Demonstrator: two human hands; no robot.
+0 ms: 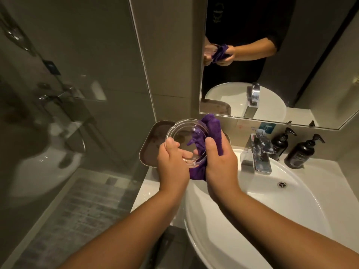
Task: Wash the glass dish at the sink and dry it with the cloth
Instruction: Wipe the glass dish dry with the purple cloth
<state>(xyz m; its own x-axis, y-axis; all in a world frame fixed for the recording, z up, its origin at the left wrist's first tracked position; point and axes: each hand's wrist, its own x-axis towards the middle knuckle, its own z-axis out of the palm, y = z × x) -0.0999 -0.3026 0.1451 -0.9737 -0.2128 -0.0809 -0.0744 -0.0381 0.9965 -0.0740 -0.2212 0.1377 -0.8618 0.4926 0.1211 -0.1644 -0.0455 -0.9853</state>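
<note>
A round clear glass dish (pixel 181 133) is held tilted above the left end of the counter, just left of the white sink (pixel 272 200). My left hand (pixel 171 164) grips its near rim, thumb on the edge and fingers showing through the glass from behind. My right hand (pixel 219 162) is closed on a purple cloth (pixel 212 129), pressing it against the dish's right side; part of the cloth lies inside the bowl and part hangs below it.
A metal tray (pixel 149 144) sits on the counter beneath the dish. The chrome tap (pixel 256 154) stands right of my hands, with two dark pump bottles (pixel 299 152) behind it. A mirror (pixel 291 65) hangs above; a glass shower screen (pixel 68 94) is on the left.
</note>
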